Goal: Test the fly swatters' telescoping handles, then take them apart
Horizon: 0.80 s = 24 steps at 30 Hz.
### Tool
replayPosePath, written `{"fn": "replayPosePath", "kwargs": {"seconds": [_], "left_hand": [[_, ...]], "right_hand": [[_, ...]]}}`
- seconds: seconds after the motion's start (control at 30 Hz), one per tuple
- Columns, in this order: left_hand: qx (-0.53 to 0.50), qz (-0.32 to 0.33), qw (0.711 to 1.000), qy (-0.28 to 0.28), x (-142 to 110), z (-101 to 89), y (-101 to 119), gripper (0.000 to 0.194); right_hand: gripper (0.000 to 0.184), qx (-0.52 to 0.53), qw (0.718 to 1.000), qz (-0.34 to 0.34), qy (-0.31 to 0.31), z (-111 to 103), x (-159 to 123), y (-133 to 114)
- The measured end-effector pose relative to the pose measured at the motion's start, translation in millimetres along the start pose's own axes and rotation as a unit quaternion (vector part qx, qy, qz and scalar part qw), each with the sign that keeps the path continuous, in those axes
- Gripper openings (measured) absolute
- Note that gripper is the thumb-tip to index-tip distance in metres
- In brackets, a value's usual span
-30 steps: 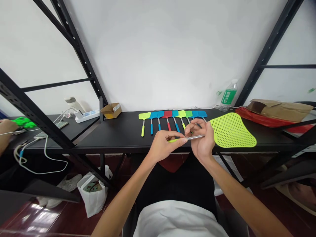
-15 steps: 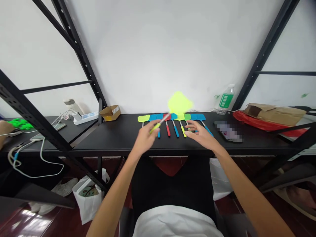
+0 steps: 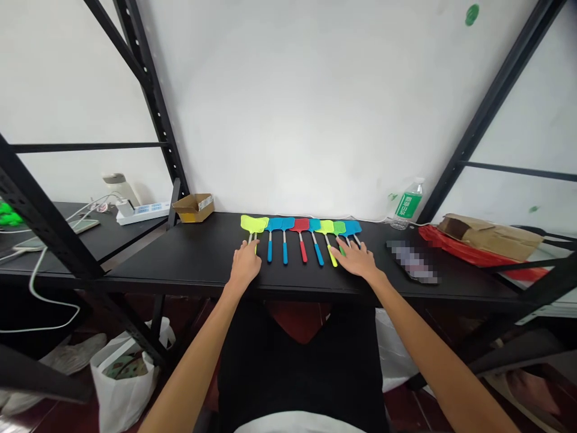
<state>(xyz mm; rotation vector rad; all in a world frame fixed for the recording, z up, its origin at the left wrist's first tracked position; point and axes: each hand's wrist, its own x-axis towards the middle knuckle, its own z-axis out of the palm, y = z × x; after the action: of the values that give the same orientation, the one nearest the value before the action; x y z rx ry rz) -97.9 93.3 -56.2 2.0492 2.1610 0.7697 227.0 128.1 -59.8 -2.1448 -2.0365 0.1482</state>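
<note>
A row of colourful fly swatters lies side by side on the black shelf, heads toward the wall. At the row's left end my left hand (image 3: 246, 263) is closed on the handle of a yellow-green fly swatter (image 3: 258, 224); its head overlaps another yellow-green one. Toward the right end, my right hand (image 3: 356, 258) rests with fingers spread over the handles of the green fly swatter (image 3: 339, 228) and blue fly swatters (image 3: 352, 228). Between the hands lie a red fly swatter (image 3: 300, 225), several blue ones and a yellow-green fly swatter (image 3: 325, 227).
A small cardboard box (image 3: 193, 208) sits left on the black shelf (image 3: 180, 252). At right are a water bottle (image 3: 408, 204), a blurred phone (image 3: 412, 263) and flattened cardboard (image 3: 491, 234) on red plastic. Black metal posts (image 3: 155, 114) frame both sides. A power strip (image 3: 144, 213) lies further left.
My left hand has lowered the raised yellow-green fly swatter to the row's left end. My right hand has come down onto the handles at the right. The view has shifted slightly.
</note>
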Motion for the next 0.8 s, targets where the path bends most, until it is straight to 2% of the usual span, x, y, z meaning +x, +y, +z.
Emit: {"fn": "replayPosePath", "kwargs": {"seconds": [0.13, 0.27, 0.5, 0.67, 0.8], "left_hand": [[-0.003, 0.001, 1.000, -0.008, 6.1, 1.9, 1.1, 0.064], [0.005, 0.011, 1.000, -0.009, 1.1, 4.1, 1.6, 0.057], [0.017, 0.091, 0.995, -0.044, -10.2, 10.4, 4.0, 0.052], [-0.009, 0.092, 0.994, -0.062, -14.8, 3.7, -0.3, 0.050], [-0.003, 0.080, 0.994, -0.074, -12.9, -6.1, -14.3, 0.051]], "right_hand": [[0.076, -0.011, 0.999, -0.045, -0.010, 8.9, -3.9, -34.5], [0.079, 0.008, 0.996, -0.077, -0.036, 13.3, -10.9, -69.7], [0.080, 0.023, 0.993, -0.110, -0.043, 20.7, -22.5, -124.7], [0.081, 0.042, 0.991, -0.119, -0.051, 25.3, -28.8, -164.5], [0.072, 0.082, 0.985, -0.142, -0.054, 27.3, -33.8, -186.7]]}}
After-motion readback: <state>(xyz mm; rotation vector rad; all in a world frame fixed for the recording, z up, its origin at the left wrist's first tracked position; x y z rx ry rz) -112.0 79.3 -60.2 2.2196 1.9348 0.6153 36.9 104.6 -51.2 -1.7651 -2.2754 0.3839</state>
